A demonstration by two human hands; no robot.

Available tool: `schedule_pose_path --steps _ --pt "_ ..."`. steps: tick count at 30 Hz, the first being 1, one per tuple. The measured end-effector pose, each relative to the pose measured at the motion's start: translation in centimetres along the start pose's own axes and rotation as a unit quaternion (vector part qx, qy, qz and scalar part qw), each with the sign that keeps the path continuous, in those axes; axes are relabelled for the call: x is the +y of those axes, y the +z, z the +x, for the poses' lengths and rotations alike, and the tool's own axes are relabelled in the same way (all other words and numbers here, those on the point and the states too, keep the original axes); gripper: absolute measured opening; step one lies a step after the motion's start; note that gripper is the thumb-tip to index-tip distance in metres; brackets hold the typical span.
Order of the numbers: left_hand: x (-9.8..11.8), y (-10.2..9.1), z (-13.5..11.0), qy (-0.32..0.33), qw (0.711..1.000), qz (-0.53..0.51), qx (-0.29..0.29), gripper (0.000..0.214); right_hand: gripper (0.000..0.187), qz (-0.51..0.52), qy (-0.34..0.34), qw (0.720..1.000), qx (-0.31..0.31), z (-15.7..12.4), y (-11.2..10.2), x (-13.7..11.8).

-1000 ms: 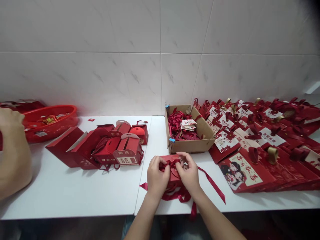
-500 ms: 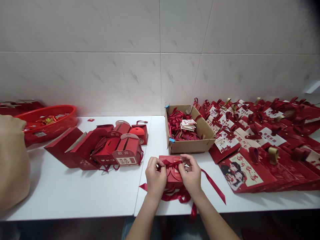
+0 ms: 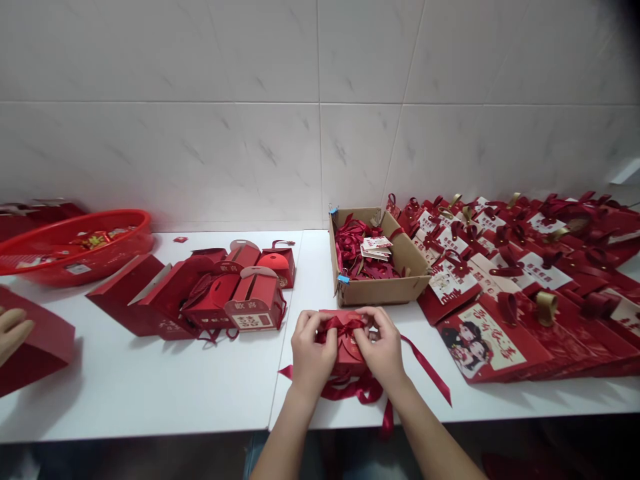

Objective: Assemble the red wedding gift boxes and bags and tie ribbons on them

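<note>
A small red gift box (image 3: 349, 363) rests on the white table at its front, right of the seam. Across its top runs a dark red ribbon (image 3: 345, 324), looped into a bow. My left hand (image 3: 314, 343) pinches the bow's left loop between thumb and fingers. On the opposite side my right hand (image 3: 382, 341) pinches the right loop. Both hands lean close to the box's sides and partly cover it. Loose ribbon tails spread over the table in front of the box and out to the right.
Behind stands a cardboard box (image 3: 383, 292) of ribbons and cards. Rows of red gift bags (image 3: 505, 340) fill the right. Several small red boxes (image 3: 255, 300) stand left of centre, near a red basin (image 3: 105, 263). Another person's hand (image 3: 13, 330) touches a red bag (image 3: 43, 340) at far left.
My hands keep hold of the bow, and its loops look slightly fuller. At the far left, the other person's arm has drawn back, revealing a red bag and more of the basin.
</note>
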State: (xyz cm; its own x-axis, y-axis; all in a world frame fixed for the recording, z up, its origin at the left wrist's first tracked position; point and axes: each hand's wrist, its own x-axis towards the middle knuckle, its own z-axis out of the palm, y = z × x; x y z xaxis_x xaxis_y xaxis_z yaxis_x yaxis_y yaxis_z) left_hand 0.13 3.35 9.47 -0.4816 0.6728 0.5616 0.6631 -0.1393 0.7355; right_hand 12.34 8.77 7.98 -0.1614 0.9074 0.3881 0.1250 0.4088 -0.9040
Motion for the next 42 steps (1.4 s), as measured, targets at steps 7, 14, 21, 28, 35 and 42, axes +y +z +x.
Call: schedule_pose_path --steps 7,14,21,28,35,42 --pt "-0.7 -0.2 -0.4 -0.018 0.999 -0.006 0.039 0.019 0.016 0.002 -0.012 1.0 0.016 -0.3 -0.2 0.4" --pt "-1.1 -0.7 -0.4 -0.039 0.998 -0.012 0.038 0.022 0.018 -0.006 -0.054 0.998 0.037 -0.7 -1.0 1.1" --pt "-1.2 -0.9 -0.3 -0.065 0.997 -0.014 0.036 0.02 0.019 -0.012 -0.1 0.993 0.056 -1.0 -1.2 1.4" --pt "-1.6 -1.2 -0.3 -0.094 0.995 -0.003 0.03 0.022 0.018 -0.015 -0.137 0.989 0.063 -1.0 -1.2 1.5" --pt "-0.2 -0.7 -0.3 -0.073 0.997 0.01 -0.012 0.036 0.018 -0.021 -0.106 0.991 0.08 -0.2 -0.9 0.6" --pt "0.6 -2.2 -0.7 -0.006 0.996 0.027 -0.082 0.051 0.021 -0.037 -0.038 0.999 0.006 2.0 -1.7 0.3"
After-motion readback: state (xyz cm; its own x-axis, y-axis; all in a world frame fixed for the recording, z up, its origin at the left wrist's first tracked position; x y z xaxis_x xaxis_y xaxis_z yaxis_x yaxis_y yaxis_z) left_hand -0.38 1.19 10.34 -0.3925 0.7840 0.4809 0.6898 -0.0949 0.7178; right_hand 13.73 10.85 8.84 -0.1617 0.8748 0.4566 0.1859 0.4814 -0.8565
